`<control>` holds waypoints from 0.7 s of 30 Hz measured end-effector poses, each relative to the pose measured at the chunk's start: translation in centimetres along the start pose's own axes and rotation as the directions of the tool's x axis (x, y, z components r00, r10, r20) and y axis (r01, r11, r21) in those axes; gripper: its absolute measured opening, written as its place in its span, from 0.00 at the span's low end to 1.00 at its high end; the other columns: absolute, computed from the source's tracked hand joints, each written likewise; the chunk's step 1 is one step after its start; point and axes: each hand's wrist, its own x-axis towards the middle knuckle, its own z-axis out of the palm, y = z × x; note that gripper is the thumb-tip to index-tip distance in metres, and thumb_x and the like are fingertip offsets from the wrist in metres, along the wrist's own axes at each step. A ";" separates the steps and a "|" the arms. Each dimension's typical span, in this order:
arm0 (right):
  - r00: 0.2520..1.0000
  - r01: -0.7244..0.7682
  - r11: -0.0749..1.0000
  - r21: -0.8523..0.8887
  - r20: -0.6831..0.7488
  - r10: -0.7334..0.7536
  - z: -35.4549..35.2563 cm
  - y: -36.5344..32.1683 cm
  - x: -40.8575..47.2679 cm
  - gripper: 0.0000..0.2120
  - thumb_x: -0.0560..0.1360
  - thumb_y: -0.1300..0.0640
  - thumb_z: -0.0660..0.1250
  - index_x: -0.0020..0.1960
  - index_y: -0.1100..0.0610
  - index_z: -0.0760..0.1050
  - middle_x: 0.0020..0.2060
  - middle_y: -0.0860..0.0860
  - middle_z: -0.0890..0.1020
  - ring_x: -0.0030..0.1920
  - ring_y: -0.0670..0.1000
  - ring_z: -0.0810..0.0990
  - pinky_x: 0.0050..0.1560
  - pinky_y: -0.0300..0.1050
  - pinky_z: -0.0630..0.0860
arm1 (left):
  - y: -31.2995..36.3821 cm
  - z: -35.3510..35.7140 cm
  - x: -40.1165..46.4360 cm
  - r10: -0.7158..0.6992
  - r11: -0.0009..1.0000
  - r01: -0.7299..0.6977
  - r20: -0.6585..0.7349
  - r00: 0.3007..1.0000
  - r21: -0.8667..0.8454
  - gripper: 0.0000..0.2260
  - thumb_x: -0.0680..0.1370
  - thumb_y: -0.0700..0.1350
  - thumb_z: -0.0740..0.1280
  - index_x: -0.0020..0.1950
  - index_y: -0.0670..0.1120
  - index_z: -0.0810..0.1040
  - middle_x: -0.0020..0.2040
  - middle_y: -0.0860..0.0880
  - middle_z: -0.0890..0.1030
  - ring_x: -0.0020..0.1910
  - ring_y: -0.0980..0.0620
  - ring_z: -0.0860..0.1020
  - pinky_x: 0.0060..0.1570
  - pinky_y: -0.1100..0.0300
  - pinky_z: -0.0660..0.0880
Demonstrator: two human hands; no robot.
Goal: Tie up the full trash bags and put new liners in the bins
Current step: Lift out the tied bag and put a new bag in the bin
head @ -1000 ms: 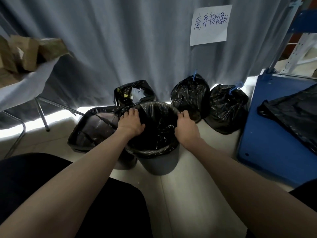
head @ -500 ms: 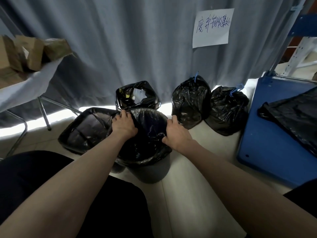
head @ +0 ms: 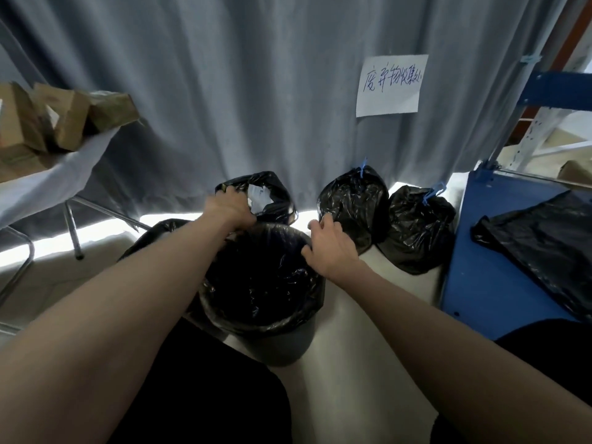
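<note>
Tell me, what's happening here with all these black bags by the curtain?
A person is fitting a black liner into a grey bin. The left hand grips the liner at the bin's far rim, and the right hand rests on its right rim. The liner's edge is already folded over the near side. Behind, another lined bin stands open, and two tied bags sit by the curtain.

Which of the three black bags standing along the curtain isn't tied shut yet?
The leftmost bag, just behind the left hand: its mouth gapes open, showing something pale inside. The other two bags are cinched with blue ties.
</note>
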 end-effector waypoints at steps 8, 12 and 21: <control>0.998 -0.055 0.998 -0.027 0.023 0.056 -3.4 -1.0 4.6 0.24 0.77 0.51 0.63 0.70 0.58 0.64 0.65 0.57 0.66 0.65 0.60 0.68 0.59 0.55 0.71 | -3.5 -0.2 2.8 -0.082 0.972 0.089 0.041 0.996 -0.218 0.25 0.75 0.58 0.64 0.63 0.42 0.76 0.62 0.41 0.76 0.59 0.40 0.76 0.61 0.47 0.74; 0.996 -0.070 0.997 -0.026 0.045 0.071 -3.2 -2.6 8.1 0.23 0.78 0.51 0.62 0.70 0.57 0.64 0.67 0.57 0.66 0.66 0.60 0.67 0.62 0.56 0.69 | -4.9 2.1 4.3 -0.113 0.947 0.146 0.129 0.985 -0.286 0.26 0.75 0.58 0.65 0.66 0.43 0.75 0.65 0.41 0.74 0.61 0.41 0.75 0.62 0.47 0.73; 0.991 -0.074 0.997 0.004 0.114 0.073 1.2 -4.5 16.5 0.21 0.78 0.55 0.60 0.69 0.59 0.65 0.67 0.57 0.69 0.66 0.60 0.70 0.63 0.55 0.71 | -6.8 5.0 10.5 -0.125 0.902 0.190 0.185 0.975 -0.388 0.16 0.76 0.52 0.67 0.58 0.45 0.78 0.57 0.45 0.79 0.53 0.45 0.76 0.61 0.50 0.73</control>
